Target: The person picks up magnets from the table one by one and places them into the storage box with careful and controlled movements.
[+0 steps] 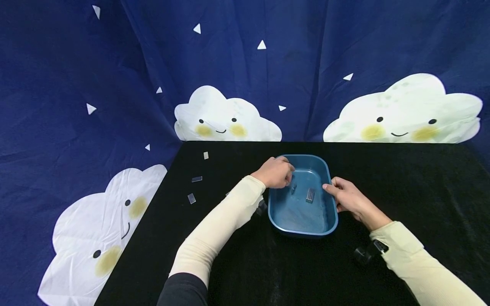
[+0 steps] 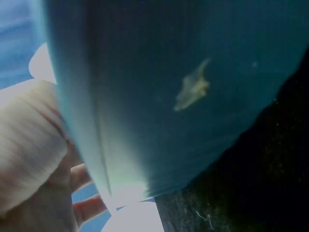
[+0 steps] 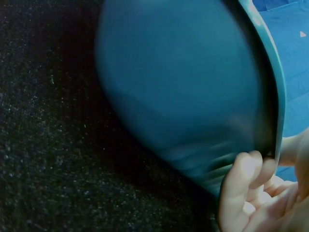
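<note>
A blue plastic tub [image 1: 302, 219] with rounded corners stands on the black table. My right hand [image 1: 346, 197] grips its right rim, thumb over the edge inside and fingers against the outer wall, as the right wrist view also shows. My left hand [image 1: 273, 172] reaches over the left rim, fingers bent down into the tub; I cannot tell whether they hold anything. Just below those fingers is a small clear piece [image 1: 293, 188]. A small stack of clear strips [image 1: 310, 195] lies on the tub floor nearer the right wall. In the left wrist view, the tub wall [image 2: 145, 96] hides the fingertips.
Left of the tub, small clear rectangular pieces lie on the black table [image 1: 237, 157]: one at the back [image 1: 206, 155], one in the middle [image 1: 197, 179] and one nearer [image 1: 192, 198]. A blue curtain [image 1: 229, 55] with white clouds hangs behind and at the left.
</note>
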Demonstrator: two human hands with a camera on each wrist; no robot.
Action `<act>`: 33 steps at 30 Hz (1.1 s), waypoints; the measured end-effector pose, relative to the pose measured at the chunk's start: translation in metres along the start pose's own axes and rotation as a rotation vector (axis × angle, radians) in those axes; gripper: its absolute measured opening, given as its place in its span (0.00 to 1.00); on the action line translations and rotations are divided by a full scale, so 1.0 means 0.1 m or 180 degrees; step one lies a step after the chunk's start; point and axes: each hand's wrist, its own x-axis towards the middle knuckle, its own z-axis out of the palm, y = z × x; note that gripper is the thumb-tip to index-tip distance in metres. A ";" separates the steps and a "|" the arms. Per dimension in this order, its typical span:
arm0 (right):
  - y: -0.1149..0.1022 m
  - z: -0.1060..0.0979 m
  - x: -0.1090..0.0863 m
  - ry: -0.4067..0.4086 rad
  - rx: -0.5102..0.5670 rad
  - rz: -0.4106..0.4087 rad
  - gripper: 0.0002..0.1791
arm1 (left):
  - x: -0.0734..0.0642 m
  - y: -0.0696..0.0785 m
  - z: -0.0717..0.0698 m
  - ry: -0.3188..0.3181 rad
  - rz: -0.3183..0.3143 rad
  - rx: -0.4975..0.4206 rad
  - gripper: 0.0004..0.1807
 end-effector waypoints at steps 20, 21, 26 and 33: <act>0.01 0.00 0.01 0.0007 -0.0005 -0.0010 0.12 | 0.00 0.00 0.00 0.0026 0.0040 -0.0109 0.12; 0.01 0.00 0.01 0.0008 -0.0008 -0.0008 0.12 | 0.00 -0.01 0.00 0.0025 0.0037 -0.0106 0.12; 0.01 0.00 0.01 0.0008 -0.0037 -0.0006 0.12 | 0.00 -0.01 0.01 0.0036 0.0031 -0.0062 0.13; 0.00 0.00 0.01 -0.0011 -0.0038 -0.0014 0.12 | 0.00 -0.01 0.02 0.0034 0.0030 -0.0133 0.13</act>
